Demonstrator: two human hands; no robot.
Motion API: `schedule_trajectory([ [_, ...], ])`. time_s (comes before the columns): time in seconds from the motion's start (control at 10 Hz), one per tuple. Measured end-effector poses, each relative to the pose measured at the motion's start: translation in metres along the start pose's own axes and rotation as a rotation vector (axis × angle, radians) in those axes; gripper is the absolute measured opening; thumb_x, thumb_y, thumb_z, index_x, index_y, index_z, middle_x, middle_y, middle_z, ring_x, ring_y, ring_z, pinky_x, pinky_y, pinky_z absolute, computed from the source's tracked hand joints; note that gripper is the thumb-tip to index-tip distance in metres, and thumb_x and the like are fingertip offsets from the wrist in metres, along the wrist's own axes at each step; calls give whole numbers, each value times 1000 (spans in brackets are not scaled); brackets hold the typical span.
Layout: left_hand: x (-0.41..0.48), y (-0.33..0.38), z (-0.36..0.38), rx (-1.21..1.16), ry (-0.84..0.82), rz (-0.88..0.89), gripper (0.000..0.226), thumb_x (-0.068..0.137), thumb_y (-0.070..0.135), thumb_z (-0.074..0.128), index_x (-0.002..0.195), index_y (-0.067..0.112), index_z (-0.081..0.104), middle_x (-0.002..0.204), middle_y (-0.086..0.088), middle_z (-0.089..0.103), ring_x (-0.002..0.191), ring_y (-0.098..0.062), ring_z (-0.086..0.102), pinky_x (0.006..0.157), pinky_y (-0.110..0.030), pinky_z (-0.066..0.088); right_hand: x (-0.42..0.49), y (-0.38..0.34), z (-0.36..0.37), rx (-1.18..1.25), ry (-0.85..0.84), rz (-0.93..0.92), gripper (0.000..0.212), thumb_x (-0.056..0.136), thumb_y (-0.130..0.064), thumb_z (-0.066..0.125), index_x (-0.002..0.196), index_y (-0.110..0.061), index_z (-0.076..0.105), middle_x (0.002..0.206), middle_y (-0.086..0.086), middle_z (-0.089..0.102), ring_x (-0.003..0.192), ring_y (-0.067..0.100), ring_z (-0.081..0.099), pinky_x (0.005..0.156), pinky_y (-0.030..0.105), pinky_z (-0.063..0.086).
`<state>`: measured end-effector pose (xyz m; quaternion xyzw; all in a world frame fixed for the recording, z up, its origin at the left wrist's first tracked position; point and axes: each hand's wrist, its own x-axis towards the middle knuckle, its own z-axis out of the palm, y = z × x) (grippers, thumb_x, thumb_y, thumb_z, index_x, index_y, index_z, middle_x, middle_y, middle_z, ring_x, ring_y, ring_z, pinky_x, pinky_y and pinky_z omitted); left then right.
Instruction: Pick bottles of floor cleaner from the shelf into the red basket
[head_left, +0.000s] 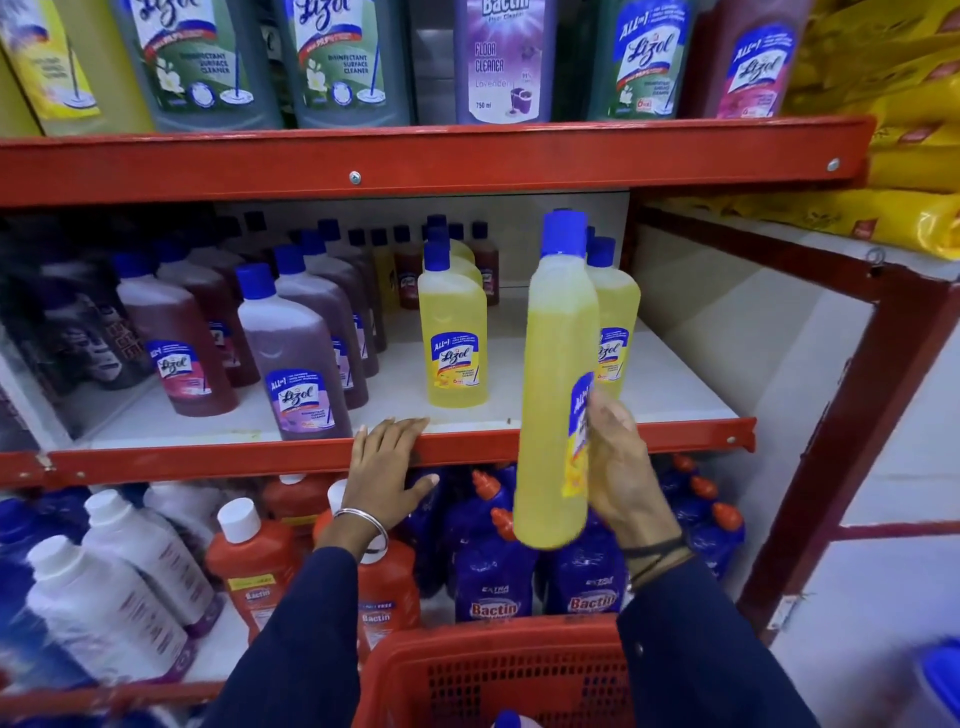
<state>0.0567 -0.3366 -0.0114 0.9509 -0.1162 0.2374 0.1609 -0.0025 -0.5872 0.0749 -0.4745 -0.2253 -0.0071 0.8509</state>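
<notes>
My right hand (618, 462) grips a tall yellow floor cleaner bottle (553, 374) with a blue cap, held upright in front of the middle shelf and above the red basket (498, 670) at the bottom centre. My left hand (387, 462) lies flat, fingers spread, on the red front edge of the middle shelf (208, 457). Two more yellow bottles stand on that shelf, one at the centre (454, 332) and one partly hidden behind the held bottle (618, 322). A blue cap shows inside the basket at the bottom edge.
Purple and maroon cleaner bottles (296, 353) fill the left of the middle shelf. Large bottles line the top shelf (498, 62). Below stand white, orange and blue Bactin bottles (493, 582). A red upright post (852, 441) and yellow sacks (909, 130) are at the right.
</notes>
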Motion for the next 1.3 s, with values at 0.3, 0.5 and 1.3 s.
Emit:
schedule_trajectory([
  [0.3,1,1,4,6,37,-5,71,75,34,70,136,26,35,141,-3,45,136,-29,30,115,-47,3,47,-33,-72,-462,245,-282,48,79,-19,72,118,-32,48,98,-14,72,85,6,70,60,20,57],
  [0.5,0,1,4,11,49,-6,71,75,33,70,136,27,35,141,-2,45,135,-29,31,115,-48,3,72,-26,-118,-529,305,-209,50,87,-4,63,130,-19,42,109,-4,66,89,5,69,70,21,57],
  [1.3,-4,9,-12,-6,-21,-4,64,85,33,59,140,22,30,151,-2,34,143,-23,18,117,-46,-1,40,-1,-130,-803,396,-178,50,93,-14,58,139,-13,40,134,10,56,117,13,57,91,17,50],
])
